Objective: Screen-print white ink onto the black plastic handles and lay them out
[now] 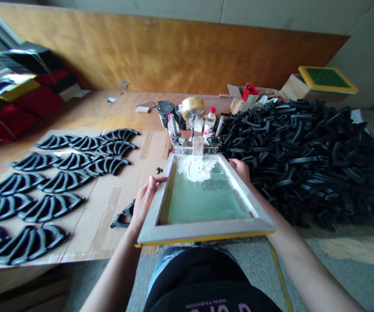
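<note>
A screen printing frame with a pale border and green mesh lies in front of me, its near edge raised enough to show a yellow underside. White ink is heaped at the far end of the mesh, under a pale squeegee blade. My left hand is closed at the frame's left edge. On the opposite edge my right hand grips further back, its fingers partly hidden by the frame. Beside my left wrist rests a black ribbed plastic part. Whatever is beneath the frame is hidden.
Rows of black ribbed parts cover cardboard on the left. A large heap of black plastic pieces fills the right. Behind the clamp stand a tape roll, a red-capped bottle and a dark tub.
</note>
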Tool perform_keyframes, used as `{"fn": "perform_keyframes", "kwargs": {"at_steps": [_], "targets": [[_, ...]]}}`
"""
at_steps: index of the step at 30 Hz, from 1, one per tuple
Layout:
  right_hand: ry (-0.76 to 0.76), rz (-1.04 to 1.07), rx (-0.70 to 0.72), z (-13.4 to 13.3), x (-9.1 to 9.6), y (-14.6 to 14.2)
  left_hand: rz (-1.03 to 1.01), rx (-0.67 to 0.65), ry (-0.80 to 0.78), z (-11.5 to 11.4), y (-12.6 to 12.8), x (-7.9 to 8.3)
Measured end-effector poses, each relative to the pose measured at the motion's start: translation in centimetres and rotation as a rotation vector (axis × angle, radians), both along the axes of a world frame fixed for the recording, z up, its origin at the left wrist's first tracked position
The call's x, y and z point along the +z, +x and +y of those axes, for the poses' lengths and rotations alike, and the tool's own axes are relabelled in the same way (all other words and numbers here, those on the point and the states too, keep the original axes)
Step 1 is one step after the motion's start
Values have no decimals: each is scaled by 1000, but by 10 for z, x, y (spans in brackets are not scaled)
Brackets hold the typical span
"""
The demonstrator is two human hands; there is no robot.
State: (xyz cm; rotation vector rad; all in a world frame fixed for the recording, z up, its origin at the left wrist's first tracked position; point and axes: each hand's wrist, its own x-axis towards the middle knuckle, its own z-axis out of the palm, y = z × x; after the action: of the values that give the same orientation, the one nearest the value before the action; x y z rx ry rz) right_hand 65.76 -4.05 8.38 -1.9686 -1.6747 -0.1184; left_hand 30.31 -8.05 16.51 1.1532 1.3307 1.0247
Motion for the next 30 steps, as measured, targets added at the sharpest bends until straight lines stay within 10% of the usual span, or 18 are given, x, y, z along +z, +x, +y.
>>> {"fn": "perform_keyframes", "kwargs": {"at_steps": [5,10,16,22,30], "targets": [[122,70,318,24,30,-38,62,-90,-186,-23,-9,-66],[-135,-96,478,49,34,-92,135,-18,-180,-21,-3,-103],[-195,-208,615,19,18,-93,138,-17,-186,-23,-8,-111],[-270,-200,952,-13,41,-78,127,-54,-189,-22,-8,-116],[-122,-167,844,-17,23,-85,89,-62,-213,-24,-8,-107]]}}
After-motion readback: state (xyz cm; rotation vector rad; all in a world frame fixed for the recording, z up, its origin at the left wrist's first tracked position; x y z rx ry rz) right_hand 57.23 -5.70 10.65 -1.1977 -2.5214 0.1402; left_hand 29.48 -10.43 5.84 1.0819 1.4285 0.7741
